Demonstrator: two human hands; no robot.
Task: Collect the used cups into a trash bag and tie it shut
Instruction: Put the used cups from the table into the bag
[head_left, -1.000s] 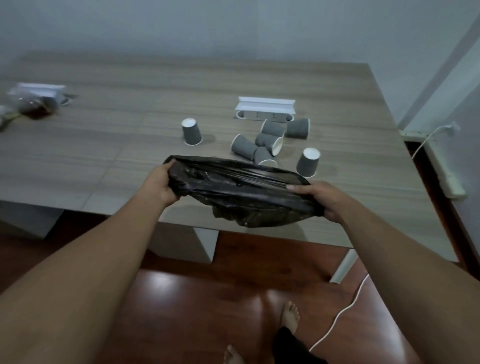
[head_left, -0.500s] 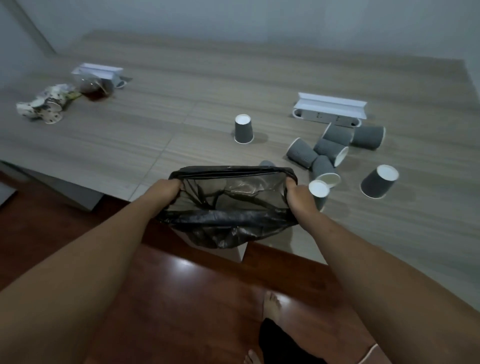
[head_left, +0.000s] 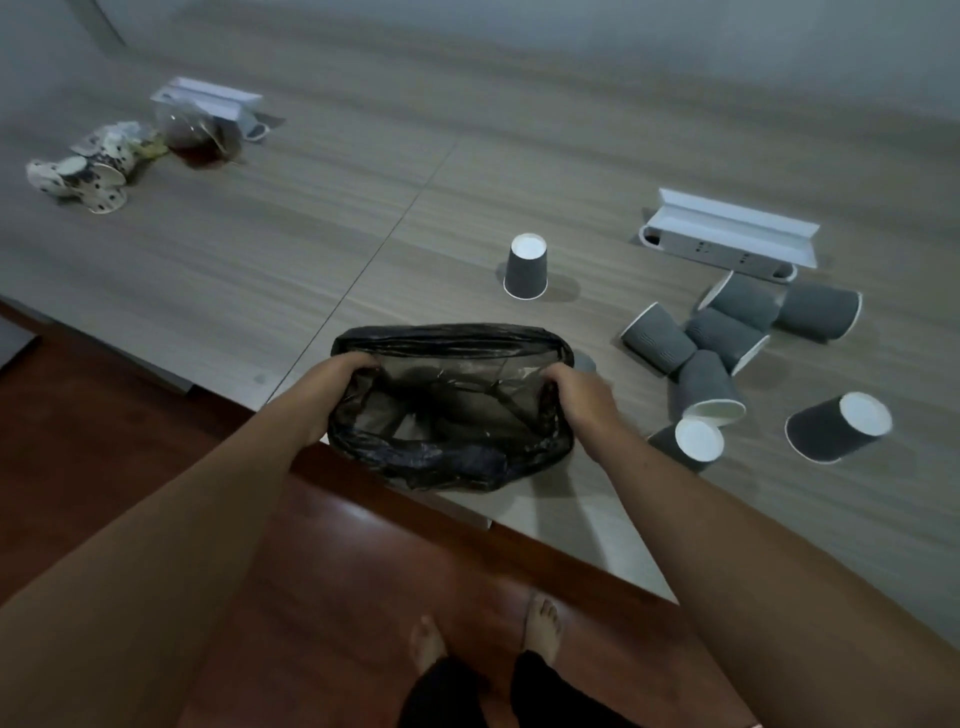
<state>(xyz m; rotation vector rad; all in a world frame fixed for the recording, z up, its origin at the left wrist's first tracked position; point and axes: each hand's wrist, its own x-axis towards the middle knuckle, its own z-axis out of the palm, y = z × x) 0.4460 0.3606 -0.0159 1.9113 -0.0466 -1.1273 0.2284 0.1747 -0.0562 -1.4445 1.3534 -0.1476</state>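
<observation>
At the near edge of the table (head_left: 311, 249), a thin black trash bag (head_left: 447, 452), glossy and crumpled, mouth stretched wide into a rounded opening, inside partly see-through. Gripped on the left rim by the left hand (head_left: 332, 384), fingers curled over the plastic; gripped on the right rim by the right hand (head_left: 576, 395) the same way. To the right, a cluster of grey paper cups (head_left: 722, 338) with white insides, mostly tipped over. Farther back, one cup (head_left: 525, 267) upside down, apart from the rest.

dim room, grey wood-grain table (head_left: 311, 270), reddish wooden floor (head_left: 332, 597), pale wall (head_left: 675, 47).
</observation>
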